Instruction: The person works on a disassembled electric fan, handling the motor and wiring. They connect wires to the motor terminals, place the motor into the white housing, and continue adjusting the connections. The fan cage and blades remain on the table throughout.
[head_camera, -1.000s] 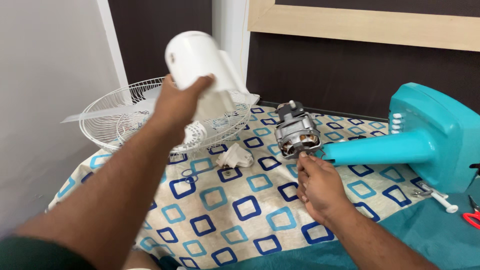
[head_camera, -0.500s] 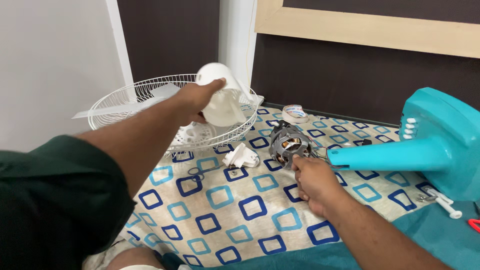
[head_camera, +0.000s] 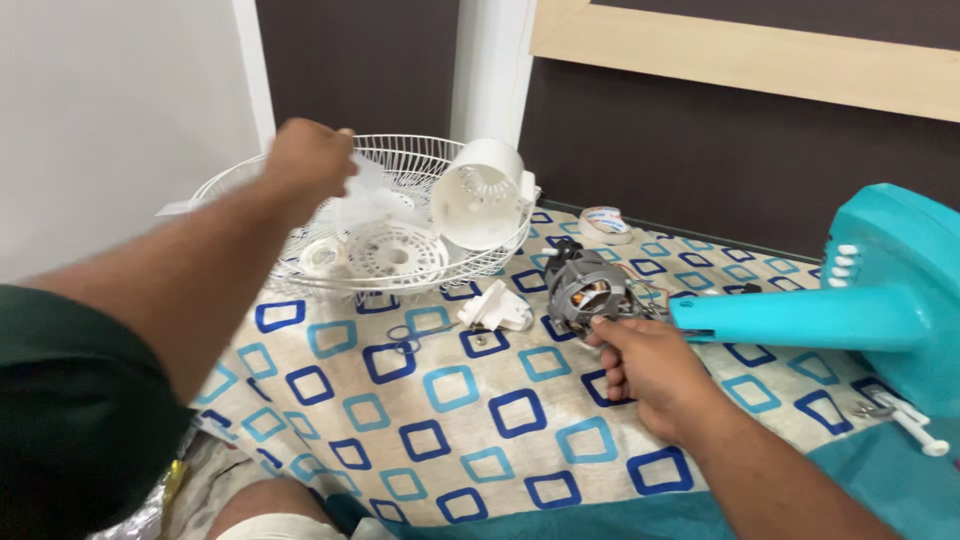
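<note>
Fan motor (head_camera: 585, 290) sits on the patterned cloth (head_camera: 440, 400), joined to the teal fan stand (head_camera: 850, 310), and the right hand (head_camera: 650, 365) nearest the camera rests its fingertips against its lower edge, fingers curled but not wrapped around it. With bare copper windings and a metal core, it looks heavy and rigid; the outer frame seems the safest grip, not the wires. Just beyond lies a small white plastic part (head_camera: 495, 308). Farther back, the left hand (head_camera: 310, 160) hovers loosely open, holding nothing, over the white wire fan guard (head_camera: 300, 270), where a white motor cover (head_camera: 480, 195) leans.
</note>
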